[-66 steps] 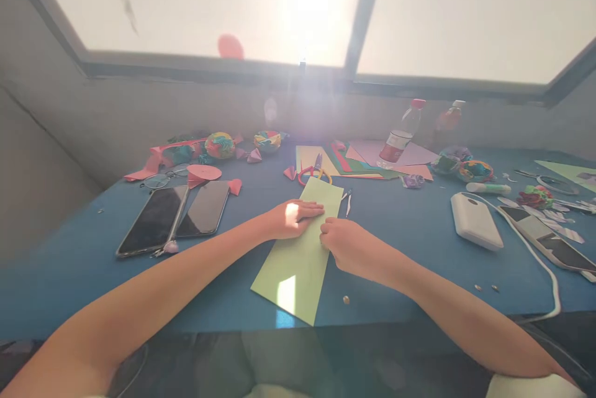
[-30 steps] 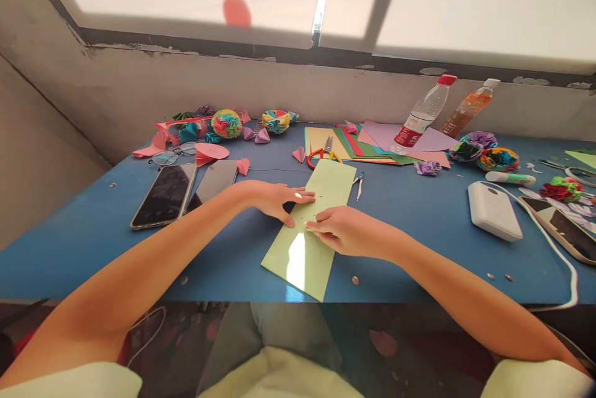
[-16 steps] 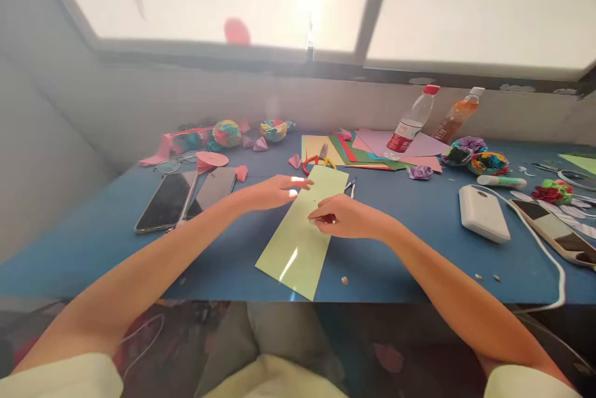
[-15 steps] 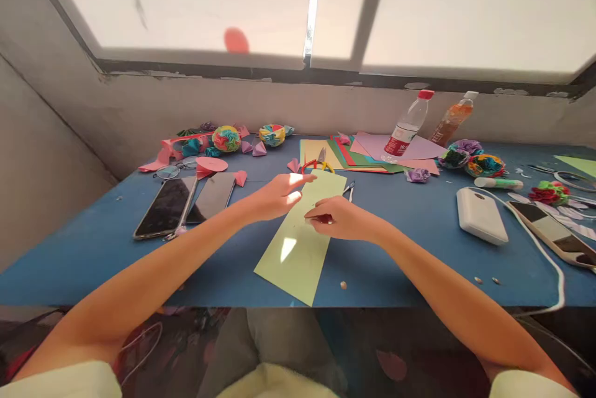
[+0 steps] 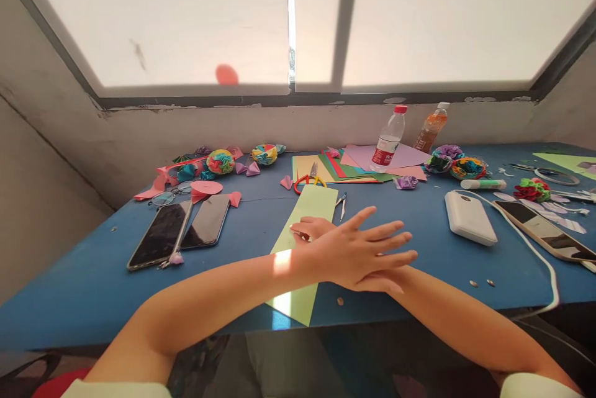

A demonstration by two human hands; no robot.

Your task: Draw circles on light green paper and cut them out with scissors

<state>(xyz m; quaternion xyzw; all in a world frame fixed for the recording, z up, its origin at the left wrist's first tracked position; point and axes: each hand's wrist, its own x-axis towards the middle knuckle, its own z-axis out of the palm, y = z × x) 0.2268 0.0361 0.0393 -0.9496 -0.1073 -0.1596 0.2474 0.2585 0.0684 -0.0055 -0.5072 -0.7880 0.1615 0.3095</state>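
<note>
A long pale green sheet of paper point(image 5: 316, 200) lies lengthwise on the blue table. My right hand point(image 5: 313, 227) rests on it with fingers curled and pinched; whatever they hold, if anything, is hidden. Crossing over from the left, my left hand point(image 5: 361, 252) is spread open above my right wrist and forearm, covering part of both. Nothing shows in its fingers. Just behind the paper's far end are scissors point(image 5: 313, 178) with red and yellow handles. A slim compass-like tool point(image 5: 343, 204) lies to the right of the sheet.
Two phones point(image 5: 161, 235) and glasses point(image 5: 162, 199) lie left. Coloured paper sheets point(image 5: 307, 165), a water bottle point(image 5: 388, 143) and an orange drink point(image 5: 432, 128) stand behind. Paper flower balls point(image 5: 220, 162) sit at the back. Right are a white power bank point(image 5: 470, 218), its cable, and a glue stick point(image 5: 483, 184).
My left hand has left the far part of the paper and swung right across my right wrist, fingers spreading. My right hand stays curled on the paper. The view has tilted and shifted slightly.
</note>
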